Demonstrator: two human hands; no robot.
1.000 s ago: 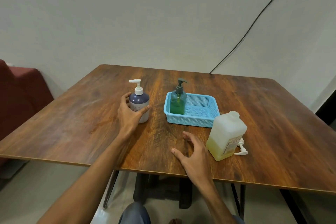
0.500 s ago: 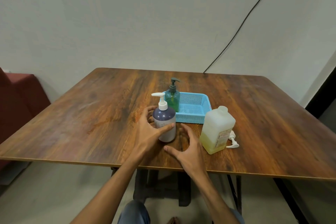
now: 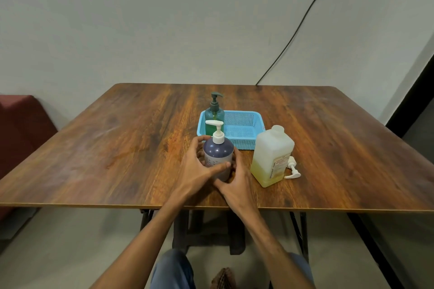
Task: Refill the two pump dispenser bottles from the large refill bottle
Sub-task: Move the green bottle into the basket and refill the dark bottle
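Purple pump bottle (image 3: 218,159) stands upright near the front edge of the table (image 3: 117,148), just in front of the blue basket (image 3: 244,142). The person has both hands on it: left hand (image 3: 196,171) wrapped round the body with the thumb across the label, right hand (image 3: 237,185) curled round the other side, low down. Green pump bottle (image 3: 214,116) sits in the basket's left corner. The big refill bottle (image 3: 272,157) is just to the right, with yellow liquid low in it and a loose white pump (image 3: 292,168) lying beside it. The purple one's pump isn't off yet, so unscrewing is probably next. Twisting with a slack grip could tip it, or a wrist could knock the refill bottle, since it's that close.
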